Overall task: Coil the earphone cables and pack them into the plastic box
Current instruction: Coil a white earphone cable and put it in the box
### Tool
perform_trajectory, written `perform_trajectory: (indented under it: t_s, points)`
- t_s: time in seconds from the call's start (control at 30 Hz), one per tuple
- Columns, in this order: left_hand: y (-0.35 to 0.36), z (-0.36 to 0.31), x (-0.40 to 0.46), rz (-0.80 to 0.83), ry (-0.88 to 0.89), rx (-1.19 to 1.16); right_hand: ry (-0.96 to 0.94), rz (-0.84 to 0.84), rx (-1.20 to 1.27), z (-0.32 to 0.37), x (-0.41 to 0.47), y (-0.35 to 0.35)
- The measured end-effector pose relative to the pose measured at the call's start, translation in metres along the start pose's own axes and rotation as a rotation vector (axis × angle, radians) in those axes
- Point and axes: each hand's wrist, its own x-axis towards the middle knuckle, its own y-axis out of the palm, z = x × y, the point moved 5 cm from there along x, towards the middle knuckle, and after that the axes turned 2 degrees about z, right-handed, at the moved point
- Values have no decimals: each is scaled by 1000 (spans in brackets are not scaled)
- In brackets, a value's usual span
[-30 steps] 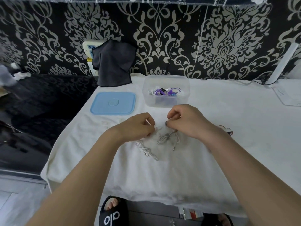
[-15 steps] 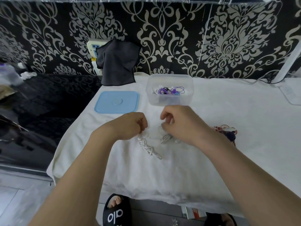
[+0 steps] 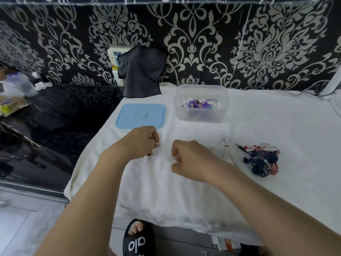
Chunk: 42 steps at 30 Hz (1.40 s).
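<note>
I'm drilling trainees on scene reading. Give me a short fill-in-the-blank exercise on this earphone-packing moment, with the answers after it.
1. The plastic box stands open; its lid, lying flat to the box's left, is light ____ in colour.
2. Most of the cable already inside the box is ____.
3. The right hand holds a ____ earphone cable.
4. The dark blue and red earphone tangle lies on the cloth to the ____ of the right hand.

Missing words: blue; purple; white; right
</note>
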Motion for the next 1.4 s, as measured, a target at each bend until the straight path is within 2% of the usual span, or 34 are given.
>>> perform_trajectory:
  t_s: [0.07,0.2,0.33,0.4,0.57,0.73,0.93,1.4]
  points:
    - [-2,2,1,-21,2,-20,83,53,288,-7,1,-11]
    - [-10,7,2,-64,-8,-56,203,150,1062,-10,-2,-25]
    - [-31,17,0,-235,-55,-158,173,159,1337,-9,3,-33]
    - [-38,21,0,-289,-53,-155,168,146,1343,-9,5,-35]
    - [-38,33,5,-243,-72,-25,162,88,1229,-8,11,-33]
    - [-36,44,7,-223,-85,99,165,63,1228,-4,17,-36]
    - [-23,50,13,-145,-29,70,175,78,1210,3,20,-35]
    - [-26,43,9,-211,58,60,140,95,1180,1,22,-38]
